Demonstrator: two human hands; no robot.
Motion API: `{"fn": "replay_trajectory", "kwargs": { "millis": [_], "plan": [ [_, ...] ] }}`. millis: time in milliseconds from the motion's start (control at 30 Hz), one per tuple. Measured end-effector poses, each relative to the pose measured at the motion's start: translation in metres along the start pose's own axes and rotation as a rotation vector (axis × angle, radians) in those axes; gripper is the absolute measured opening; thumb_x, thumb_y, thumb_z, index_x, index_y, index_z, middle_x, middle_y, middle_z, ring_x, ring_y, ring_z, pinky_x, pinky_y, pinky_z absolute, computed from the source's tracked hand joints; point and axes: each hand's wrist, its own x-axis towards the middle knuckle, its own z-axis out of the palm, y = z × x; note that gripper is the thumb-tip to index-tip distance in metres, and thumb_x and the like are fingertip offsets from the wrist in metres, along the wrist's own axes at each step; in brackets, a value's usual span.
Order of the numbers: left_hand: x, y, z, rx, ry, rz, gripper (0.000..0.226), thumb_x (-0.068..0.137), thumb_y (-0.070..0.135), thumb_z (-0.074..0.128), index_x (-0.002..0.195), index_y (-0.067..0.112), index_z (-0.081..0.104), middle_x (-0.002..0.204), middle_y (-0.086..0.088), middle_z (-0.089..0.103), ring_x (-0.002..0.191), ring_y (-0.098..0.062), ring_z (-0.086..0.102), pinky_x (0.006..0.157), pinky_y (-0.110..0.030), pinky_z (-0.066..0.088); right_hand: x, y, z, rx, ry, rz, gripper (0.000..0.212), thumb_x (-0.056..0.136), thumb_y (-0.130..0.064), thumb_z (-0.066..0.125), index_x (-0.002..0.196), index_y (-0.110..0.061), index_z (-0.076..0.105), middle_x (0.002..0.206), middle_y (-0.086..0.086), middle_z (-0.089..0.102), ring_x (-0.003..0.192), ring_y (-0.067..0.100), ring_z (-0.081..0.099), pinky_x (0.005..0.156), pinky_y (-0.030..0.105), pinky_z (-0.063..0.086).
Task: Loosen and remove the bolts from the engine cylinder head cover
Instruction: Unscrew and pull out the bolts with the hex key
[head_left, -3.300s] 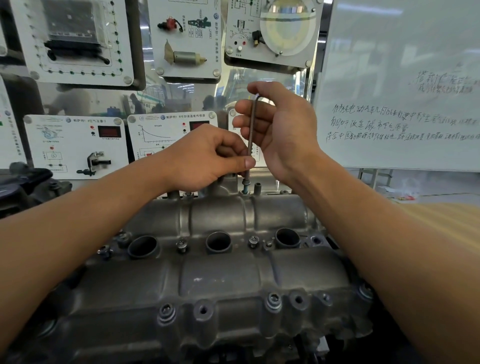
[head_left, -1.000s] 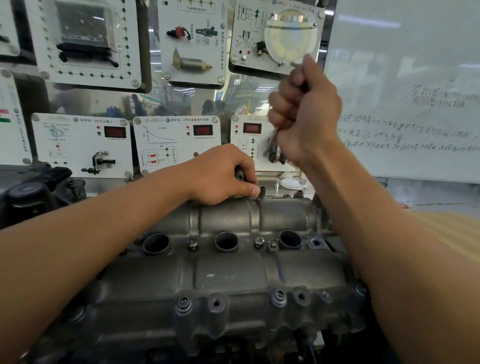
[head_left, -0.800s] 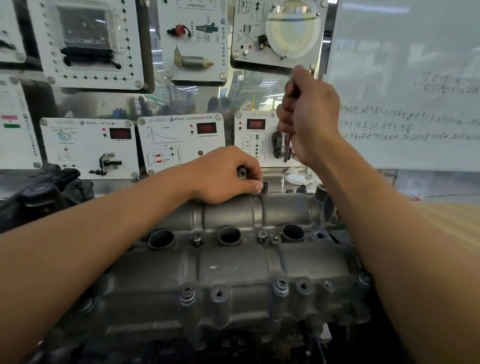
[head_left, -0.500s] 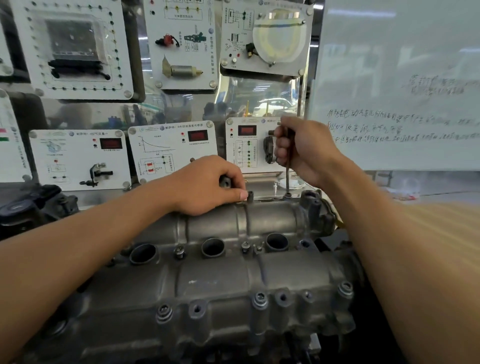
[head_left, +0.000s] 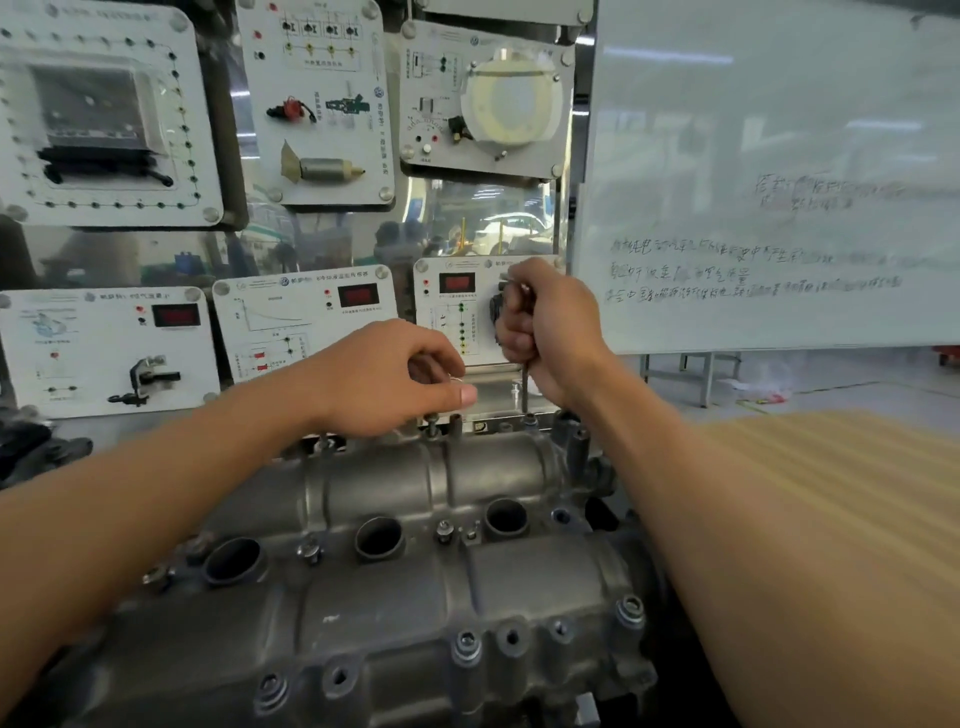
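Panels and a whiteboard stand behind the cover, at whose far edge the right hand grips an upright key set on a bolt, while the left hand curls its fingers beside it, contents unclear.

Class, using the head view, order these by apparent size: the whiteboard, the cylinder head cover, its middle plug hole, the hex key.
1-2. The whiteboard and the cylinder head cover: similar spread, both only partly visible, so unranked.
3. The middle plug hole.
4. The hex key, mostly hidden in the right hand.
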Motion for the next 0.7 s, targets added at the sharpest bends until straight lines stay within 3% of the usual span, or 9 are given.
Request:
{"fn": "replay_trajectory", "kwargs": {
  "millis": [100,200,300,433,567,700],
  "plan": [
    [0.018,0.016,-0.003,0.016,-0.106,0.026,0.036,0.088,0.047,0.067,0.118,0.027,0.068,0.100,0.015,0.071,0.093,0.004,0.065,0.081,-0.016,0.050,-0.001,0.000,0.001,0.032,0.007,0.023,0.046,0.093,-0.019,0.044,0.047,-0.022,0.040,0.046,-0.005,0.025,0.042,0.014,0.019,0.042,0.024,0.017],
    [0.035,0.026,0.002,0.009,-0.198,0.063,0.027,0.092,0.034,0.068,0.114,0.020,0.073,0.103,0.010,0.075,0.095,0.000,0.068,0.093,-0.027,0.054,0.000,-0.003,0.000,0.050,0.033,0.029,0.044,0.092,-0.017,0.045,0.049,-0.021,0.036,0.047,-0.004,0.024,0.041,0.013,0.018,0.041,0.024,0.016],
    [0.042,0.027,0.012,-0.052,-0.247,0.071,0.021,0.093,0.028,0.067,0.110,0.018,0.075,0.096,0.006,0.078,0.090,-0.003,0.072,0.086,-0.026,0.055,0.000,-0.005,-0.002,0.036,0.065,0.041,0.042,0.091,-0.017,0.045,0.051,-0.020,0.034,0.047,-0.004,0.024,0.041,0.013,0.017,0.041,0.024,0.015],
    [0.039,0.027,0.021,-0.003,-0.186,0.088,0.018,0.097,0.027,0.062,0.106,0.021,0.077,0.085,0.006,0.077,0.077,-0.004,0.071,0.076,-0.024,0.054,-0.002,-0.008,-0.004,0.040,0.072,0.030,0.044,0.090,-0.017,0.044,0.048,-0.022,0.033,0.047,-0.005,0.021,0.040,0.012,0.016,0.039,0.021,0.016],
    [0.031,0.039,0.035,0.160,-0.088,0.145,0.022,0.099,0.023,0.056,0.090,0.012,0.075,0.076,-0.005,0.070,0.072,-0.020,0.064,0.072,-0.037,0.053,-0.004,-0.011,-0.005,0.093,0.067,0.016,0.044,0.089,-0.017,0.044,0.048,-0.022,0.031,0.047,-0.005,0.019,0.040,0.012,0.013,0.040,0.019,0.014],
    [0.022,0.048,0.045,-0.111,0.028,0.024,0.019,0.095,0.007,0.055,0.088,0.004,0.072,0.078,-0.015,0.072,0.076,-0.030,0.067,0.078,-0.047,0.055,-0.008,-0.014,-0.004,0.120,0.067,0.004,0.041,0.089,-0.018,0.044,0.050,-0.021,0.030,0.046,-0.005,0.019,0.040,0.013,0.013,0.040,0.020,0.014]
  ]
}}
